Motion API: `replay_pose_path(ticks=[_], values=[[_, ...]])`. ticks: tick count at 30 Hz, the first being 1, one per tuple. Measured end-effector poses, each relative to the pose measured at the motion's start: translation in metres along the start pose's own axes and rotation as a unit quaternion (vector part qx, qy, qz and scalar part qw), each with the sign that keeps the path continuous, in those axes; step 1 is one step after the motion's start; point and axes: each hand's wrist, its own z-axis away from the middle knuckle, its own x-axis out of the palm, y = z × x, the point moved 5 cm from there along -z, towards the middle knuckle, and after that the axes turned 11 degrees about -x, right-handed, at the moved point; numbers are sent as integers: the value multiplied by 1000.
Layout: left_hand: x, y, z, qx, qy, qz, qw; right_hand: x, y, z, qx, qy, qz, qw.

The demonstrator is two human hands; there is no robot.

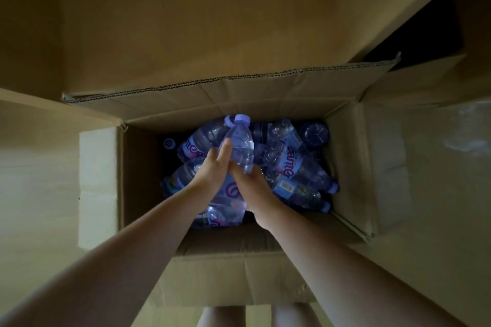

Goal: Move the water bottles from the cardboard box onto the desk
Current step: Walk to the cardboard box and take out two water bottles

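– What are the hands doing?

– I see both reaching into the open cardboard box. The left hand lies with straight fingers against one upright water bottle; the right hand meets its lower part, but I cannot tell whether its fingers curl round it.

– And the rest?

– Other bottles lie heaped in the box, their lower layers in shadow. Bare legs are cut off at the bottom edge.
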Motion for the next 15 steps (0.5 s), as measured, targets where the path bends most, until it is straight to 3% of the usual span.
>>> replay_pose_path(ticks=[4, 7, 11, 13, 15], values=[[2, -8, -4, -8, 31, -33, 999, -1, 19, 11, 112, 14, 41, 993], [6, -16, -1, 18, 33, -46, 998, -10, 29, 14, 120, 56, 19, 991], [6, -32, -13, -60, -9, 6, 998, -23, 42, 14, 140, 39, 9, 989], [5, -37, -18, -74, -35, -2, 997, -39, 47, 10, 156, 82, -45, 983], [7, -40, -20, -71, -64, 10, 995, -59, 51, 2, 188, 168, -164, 954]])
